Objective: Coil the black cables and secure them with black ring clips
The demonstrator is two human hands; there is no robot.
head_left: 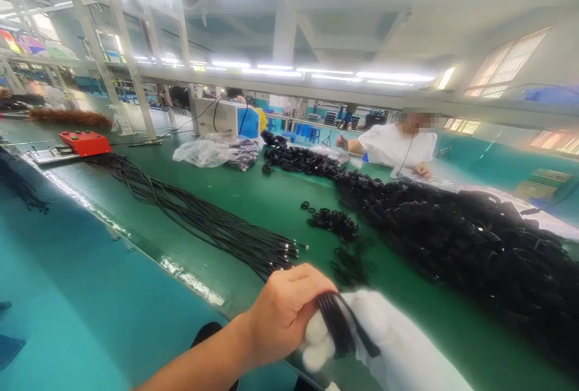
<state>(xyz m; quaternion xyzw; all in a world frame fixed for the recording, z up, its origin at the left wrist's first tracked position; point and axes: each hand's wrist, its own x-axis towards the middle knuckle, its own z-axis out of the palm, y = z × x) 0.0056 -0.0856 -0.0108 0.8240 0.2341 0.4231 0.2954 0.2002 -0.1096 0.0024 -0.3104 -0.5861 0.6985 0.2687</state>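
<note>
Left hand (286, 308): bare, clasped around a black bundle (337, 332) that bends downward.
Right hand (371, 323): white-gloved and blurred, against that same bundle; I can't make out its grip.
Long black cables (199, 213): stretched along the green table (280, 207) from the red box (85, 143), metal-tipped ends near the left hand.
Small black rings (337, 224): loosely clustered mid-table.
Black coils (452, 240): heaped beyond the rings, spreading rightward.
Plastic bag (203, 151): near the white-and-blue machine (226, 118).
Co-worker (384, 146): white top, seen behind the coils.
</note>
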